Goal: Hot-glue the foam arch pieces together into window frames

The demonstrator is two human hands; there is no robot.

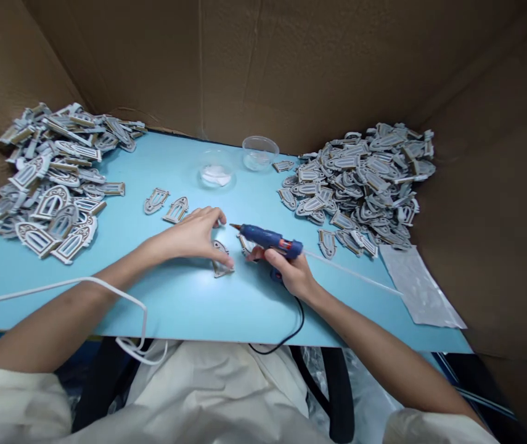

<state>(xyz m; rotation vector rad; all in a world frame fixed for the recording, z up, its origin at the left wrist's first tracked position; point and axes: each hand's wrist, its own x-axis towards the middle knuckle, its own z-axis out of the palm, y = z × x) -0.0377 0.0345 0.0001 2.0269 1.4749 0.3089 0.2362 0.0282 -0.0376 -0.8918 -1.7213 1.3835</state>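
Closest: cream shirt [217, 394] below blue tabletop [189, 308] edge. L hand [201, 234] spread, thumb over arched window-frame pc. [218, 271] on tabletop, contact unclear; R hand [293, 271] grips blue hot-glue gun [267, 237], nozzle twd L hand, w/ heaped pcs. [360, 179] beyond.

Table [245, 311] bright, pale glare near middle; cardboard [226, 68] dim, darker lower right. Wide-angle stretch at edges.
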